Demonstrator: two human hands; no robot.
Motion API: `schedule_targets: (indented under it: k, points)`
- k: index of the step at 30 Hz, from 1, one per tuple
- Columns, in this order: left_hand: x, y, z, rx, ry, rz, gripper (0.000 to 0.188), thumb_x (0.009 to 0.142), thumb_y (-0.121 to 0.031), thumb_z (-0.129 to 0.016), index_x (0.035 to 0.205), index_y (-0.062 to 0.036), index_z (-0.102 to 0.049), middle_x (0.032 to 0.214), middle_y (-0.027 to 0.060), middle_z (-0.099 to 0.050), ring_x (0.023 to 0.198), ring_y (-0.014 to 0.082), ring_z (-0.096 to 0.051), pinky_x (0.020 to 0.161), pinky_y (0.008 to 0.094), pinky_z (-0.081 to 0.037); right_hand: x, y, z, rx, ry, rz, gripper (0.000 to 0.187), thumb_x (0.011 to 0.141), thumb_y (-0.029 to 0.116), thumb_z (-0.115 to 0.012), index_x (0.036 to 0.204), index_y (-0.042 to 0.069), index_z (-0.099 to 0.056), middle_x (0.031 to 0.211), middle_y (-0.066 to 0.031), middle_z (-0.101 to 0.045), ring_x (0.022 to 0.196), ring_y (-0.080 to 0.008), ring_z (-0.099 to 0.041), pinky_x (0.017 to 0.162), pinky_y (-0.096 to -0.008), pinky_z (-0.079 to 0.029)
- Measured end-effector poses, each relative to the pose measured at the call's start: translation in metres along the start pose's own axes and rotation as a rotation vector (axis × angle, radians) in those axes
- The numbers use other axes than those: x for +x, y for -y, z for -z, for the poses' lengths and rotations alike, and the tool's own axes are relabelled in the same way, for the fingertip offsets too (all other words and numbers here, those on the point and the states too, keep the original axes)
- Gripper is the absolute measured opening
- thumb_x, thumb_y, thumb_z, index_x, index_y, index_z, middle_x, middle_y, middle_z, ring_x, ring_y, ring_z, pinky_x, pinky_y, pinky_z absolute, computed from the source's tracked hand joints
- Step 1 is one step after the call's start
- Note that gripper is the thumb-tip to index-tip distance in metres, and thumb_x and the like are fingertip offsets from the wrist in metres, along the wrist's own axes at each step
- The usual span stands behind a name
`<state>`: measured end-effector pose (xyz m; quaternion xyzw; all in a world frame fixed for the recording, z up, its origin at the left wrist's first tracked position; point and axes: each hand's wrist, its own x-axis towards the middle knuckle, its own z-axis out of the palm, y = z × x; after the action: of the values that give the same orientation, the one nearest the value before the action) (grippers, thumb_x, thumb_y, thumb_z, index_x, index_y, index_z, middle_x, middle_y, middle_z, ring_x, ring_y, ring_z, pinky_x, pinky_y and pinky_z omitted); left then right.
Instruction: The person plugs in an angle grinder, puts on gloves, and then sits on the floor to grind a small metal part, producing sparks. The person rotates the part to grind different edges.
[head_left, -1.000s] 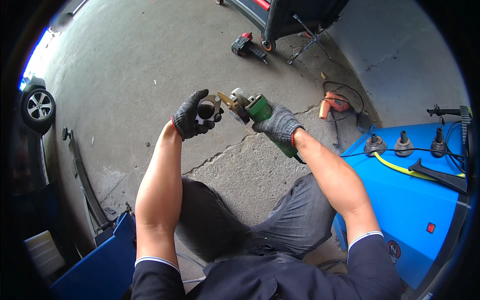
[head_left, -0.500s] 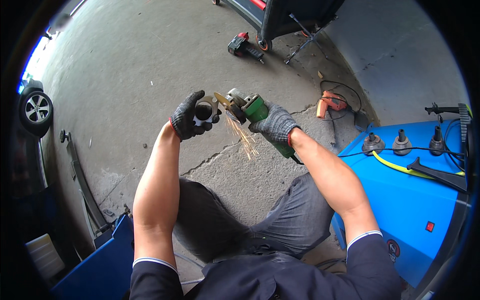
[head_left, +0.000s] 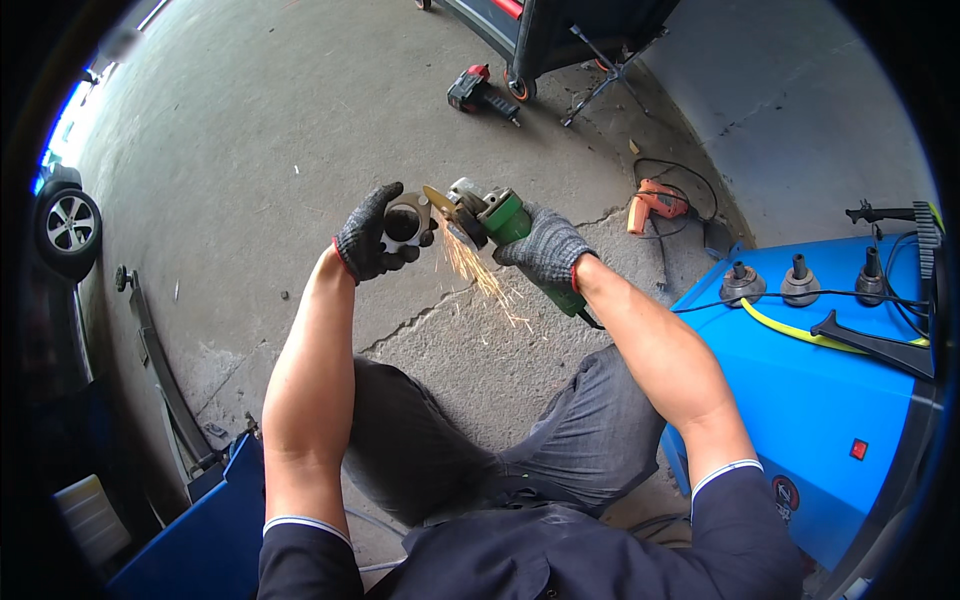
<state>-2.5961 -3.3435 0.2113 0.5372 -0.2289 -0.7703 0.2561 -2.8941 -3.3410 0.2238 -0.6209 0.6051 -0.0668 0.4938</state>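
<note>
Gloved hands (head_left: 366, 240) near each other, fingers (head_left: 398, 259) curled, bare forearms (head_left: 312, 365) angled inward.

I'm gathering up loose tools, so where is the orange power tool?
In the head view, the orange power tool lies on the floor right of centre, between the gloved right hand and the grey wall.

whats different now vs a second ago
Sparks now spray down and rightward from the disc; there were none at first, then a shorter spray. The whole scene sits slightly further left in view. Nothing was grasped or released: the left hand keeps the plate, the right hand the grinder.
</note>
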Motion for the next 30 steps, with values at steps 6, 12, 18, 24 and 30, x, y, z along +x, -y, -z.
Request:
schedule_targets:
  k: [6, 12, 18, 24, 30]
  points:
    - [-0.001, -0.002, -0.005, -0.031, -0.01, 0.05, 0.061, 0.1, -0.065, -0.045, 0.11, -0.0105, -0.07, 0.087, 0.0074, -0.072, 0.058, 0.0141, -0.063, 0.043, 0.0231, -0.046, 0.001, -0.002, 0.0, -0.05, -0.017, 0.006, 0.065, 0.066, 0.032, -0.089, 0.122, 0.007, -0.07, 0.107, -0.0166, -0.076, 0.097, -0.031, -0.073, 0.09, -0.0394, -0.056]
    - [-0.003, -0.004, -0.003, -0.005, -0.011, 0.05, 0.06, 0.099, -0.065, -0.046, 0.114, -0.012, -0.069, 0.088, 0.0091, -0.072, 0.059, 0.0151, -0.062, 0.047, 0.0253, -0.046, 0.006, -0.009, -0.003, -0.035, -0.034, 0.039, 0.066, 0.065, 0.032, -0.091, 0.12, 0.004, -0.069, 0.098, -0.0133, -0.076, 0.087, -0.0253, -0.072, 0.082, -0.0382, -0.057]
    - [-0.009, 0.0, -0.021, 0.117, -0.159, -0.099, 0.059, 0.1, -0.064, -0.045, 0.115, -0.0119, -0.068, 0.087, 0.01, -0.072, 0.059, 0.0152, -0.061, 0.047, 0.0255, -0.044, 0.004, -0.014, 0.0, -0.041, -0.021, 0.02, 0.066, 0.065, 0.033, -0.091, 0.12, 0.004, -0.07, 0.096, -0.013, -0.075, 0.084, -0.0243, -0.072, 0.081, -0.0373, -0.057]
    - [-0.002, -0.001, -0.003, 0.043, -0.028, -0.045, 0.056, 0.102, -0.062, -0.045, 0.116, -0.0126, -0.068, 0.088, 0.0094, -0.072, 0.06, 0.0162, -0.063, 0.048, 0.0274, -0.047, -0.002, -0.002, 0.003, -0.026, 0.015, 0.006, 0.065, 0.066, 0.033, -0.088, 0.121, 0.004, -0.071, 0.104, -0.0179, -0.076, 0.094, -0.0307, -0.074, 0.089, -0.0393, -0.057]
    - [0.005, 0.001, -0.002, -0.002, 0.01, 0.007, 0.055, 0.102, -0.061, -0.045, 0.114, -0.0125, -0.068, 0.088, 0.0095, -0.073, 0.061, 0.0165, -0.064, 0.05, 0.0271, -0.048, -0.002, -0.009, 0.003, -0.054, -0.03, 0.026, 0.064, 0.065, 0.033, -0.09, 0.118, 0.003, -0.071, 0.092, -0.0133, -0.075, 0.083, -0.0245, -0.072, 0.08, -0.0368, -0.057]
